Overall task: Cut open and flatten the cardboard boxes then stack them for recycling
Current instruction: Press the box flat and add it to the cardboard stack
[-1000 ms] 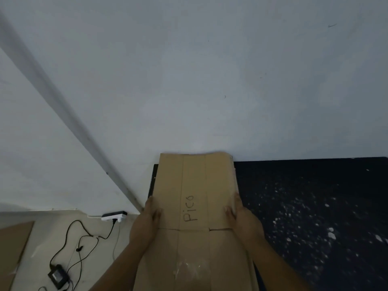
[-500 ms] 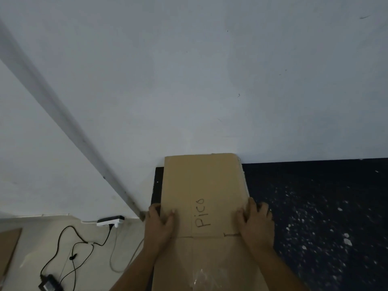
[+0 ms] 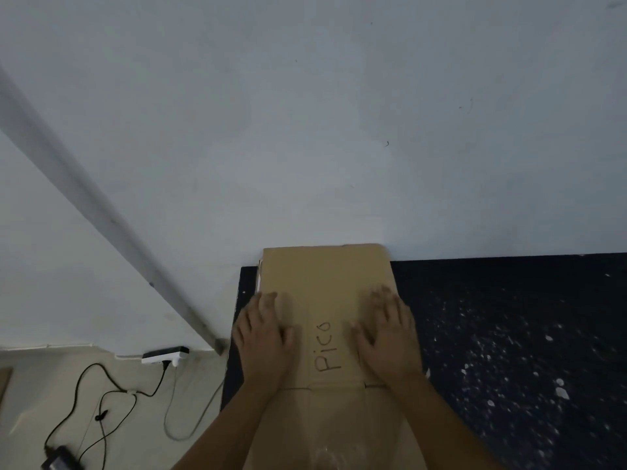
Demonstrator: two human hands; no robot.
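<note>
1. Left hand (image 3: 263, 340) and right hand (image 3: 388, 335) flat, fingers spread, pressing on cardboard (image 3: 322, 283); nothing gripped.
2. Cardboard flattened on dark mat (image 3: 509, 334), far edge touching wall (image 3: 339, 130).
3. Power strip (image 3: 165, 355) and cables (image 3: 101, 395) on floor, left.

A single head-worn view looks forward and down, close over the cardboard (image 3: 325, 279) against the wall (image 3: 339, 113).

**Wall ahead, open mat to our right**

Beyond our fingertips the wall (image 3: 339, 130) closes the way past the flattened cardboard (image 3: 322, 276). Right of our right hand (image 3: 390, 337) the dark mat (image 3: 509, 334) lies open. Left of our left hand (image 3: 264, 344), cables (image 3: 101, 401) and a power strip (image 3: 165, 355) clutter the floor.
</note>
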